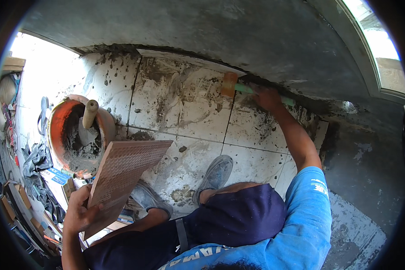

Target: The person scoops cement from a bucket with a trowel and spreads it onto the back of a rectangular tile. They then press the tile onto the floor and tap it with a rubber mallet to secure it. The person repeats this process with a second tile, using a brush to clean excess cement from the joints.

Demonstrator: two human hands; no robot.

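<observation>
My left hand [81, 210] grips the edge of a reddish-brown tile [129, 175], held tilted with its ridged back face showing. My right hand [268, 99] is closed around the light green handle of a rubber mallet [229, 84]. The mallet's orange head rests at or just above the mortar-smeared floor, close to a tile strip [189, 62] along the wall's base. Left of the held tile stands an orange bucket [107, 126] of grey mortar. A trowel [90, 114] leans in it, its wooden handle sticking up and its blade partly in the mortar.
White floor tiles [247, 118] carry smears and lumps of mortar. A grey plastered wall [202, 29] runs along the far side, with a window frame [369, 58] at upper right. Bags, a dark cloth [37, 158] and tools crowd the left side. My shoes [215, 173] are on the floor.
</observation>
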